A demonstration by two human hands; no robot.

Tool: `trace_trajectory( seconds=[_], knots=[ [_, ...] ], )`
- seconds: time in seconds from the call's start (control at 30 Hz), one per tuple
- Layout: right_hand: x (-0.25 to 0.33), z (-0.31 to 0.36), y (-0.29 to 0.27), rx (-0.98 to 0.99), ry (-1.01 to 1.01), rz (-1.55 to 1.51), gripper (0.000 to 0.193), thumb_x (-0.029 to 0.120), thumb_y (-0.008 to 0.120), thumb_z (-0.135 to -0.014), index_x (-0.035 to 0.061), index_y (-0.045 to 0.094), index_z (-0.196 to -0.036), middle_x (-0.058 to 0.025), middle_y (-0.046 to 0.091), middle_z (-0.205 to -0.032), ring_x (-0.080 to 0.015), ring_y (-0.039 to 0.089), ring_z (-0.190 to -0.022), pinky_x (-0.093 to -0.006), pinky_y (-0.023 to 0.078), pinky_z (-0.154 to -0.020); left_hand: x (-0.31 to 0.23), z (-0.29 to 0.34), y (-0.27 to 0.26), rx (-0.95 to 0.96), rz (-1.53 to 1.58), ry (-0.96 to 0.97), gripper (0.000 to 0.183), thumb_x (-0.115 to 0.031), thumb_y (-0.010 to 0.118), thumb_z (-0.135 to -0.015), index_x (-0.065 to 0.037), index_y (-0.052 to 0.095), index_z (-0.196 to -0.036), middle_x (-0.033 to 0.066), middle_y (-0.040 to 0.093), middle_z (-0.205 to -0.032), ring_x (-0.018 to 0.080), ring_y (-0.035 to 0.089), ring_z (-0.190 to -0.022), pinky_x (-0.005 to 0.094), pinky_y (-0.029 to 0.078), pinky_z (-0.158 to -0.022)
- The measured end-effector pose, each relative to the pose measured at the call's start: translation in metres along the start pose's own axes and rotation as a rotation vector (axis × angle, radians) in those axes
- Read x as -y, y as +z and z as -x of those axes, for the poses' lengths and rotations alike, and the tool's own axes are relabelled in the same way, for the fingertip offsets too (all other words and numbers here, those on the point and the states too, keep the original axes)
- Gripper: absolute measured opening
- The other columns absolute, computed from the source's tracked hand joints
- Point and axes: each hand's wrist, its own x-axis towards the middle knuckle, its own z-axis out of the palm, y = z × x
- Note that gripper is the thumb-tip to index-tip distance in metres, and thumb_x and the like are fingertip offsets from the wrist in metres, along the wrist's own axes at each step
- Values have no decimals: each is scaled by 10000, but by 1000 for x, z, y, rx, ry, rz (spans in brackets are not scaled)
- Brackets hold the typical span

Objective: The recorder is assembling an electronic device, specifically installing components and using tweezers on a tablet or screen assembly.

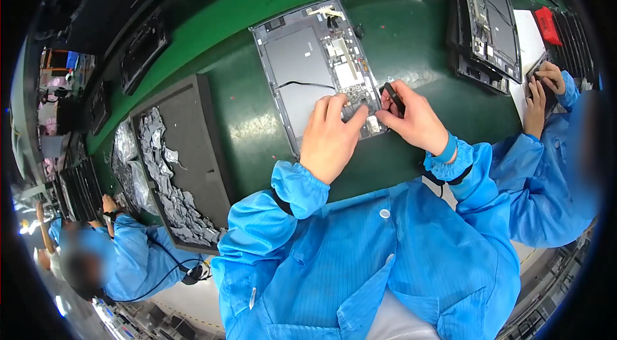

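Observation:
An opened tablet-like device (299,60) lies on the green bench top, with a large grey battery panel and a strip of circuit board showing. A loose black cable (305,83) crosses the panel. My left hand (329,137) rests at the lower part of the device, fingertips on the circuit board (350,76) and thumb apart from them; nothing shows clearly between them. Just beyond the lower right edge, my right hand (414,123) is closed around a short black stick-like tool (394,98), slanted over the board's corner. Its exact kind cannot be made out.
To the left stands a dark foam-lined tray (199,128) with a heap of grey parts (164,179). More opened devices (488,25) are stacked at right, near a red object (547,25). One co-worker's hands (536,99) work at right; another person sits at left.

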Motion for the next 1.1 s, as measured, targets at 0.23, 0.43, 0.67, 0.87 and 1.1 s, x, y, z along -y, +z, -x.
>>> trace_trajectory(
  seconds=[0.23, 0.43, 0.67, 0.87, 1.1],
  knots=[
    [-1, 0, -1, 4, 4, 41, 309, 107, 730, -819, 6, 530, -1032, -56, 577, -753, -129, 519, -630, -307, 448, -577, -4, 7, 8, -27, -37, -8, 410, -14, 696, -736, -113, 656, -1131, 163, 520, -1170, 358, 524, -1118, 418, 506, -908],
    [4, 1, -2, 23, 21, 62, 338, 132, 737, -826, 0, 530, -1058, -91, 599, -819, -163, 539, -659, -328, 463, -605, -15, 17, 13, -47, -58, -55, 401, -43, 691, -789, -81, 636, -1184, 180, 517, -1235, 375, 521, -1171, 431, 497, -945],
    [8, 1, -15, -147, -374, 343, 245, 79, 671, -881, 7, 563, -1088, -162, 592, -969, -304, 611, -837, -379, 498, -712, -19, 18, 12, -79, -69, -96, 415, -91, 709, -818, -53, 614, -1220, 178, 520, -1304, 370, 515, -1224, 432, 478, -987],
    [20, -2, -18, 22, -434, 437, 209, 14, 689, -797, 61, 686, -1000, -90, 588, -946, -313, 616, -821, -397, 516, -726, -12, 22, 10, -161, 112, -143, 352, -68, 734, -798, -17, 635, -1132, 142, 549, -1310, 364, 537, -1208, 435, 477, -983],
    [16, -7, -13, 28, -568, 466, 198, 32, 719, -752, 73, 700, -944, -63, 598, -900, -278, 620, -809, -390, 513, -711, -13, 23, 12, -167, 114, -151, 316, -86, 739, -803, -14, 640, -1094, 147, 550, -1306, 366, 539, -1205, 432, 480, -976]
  ],
)
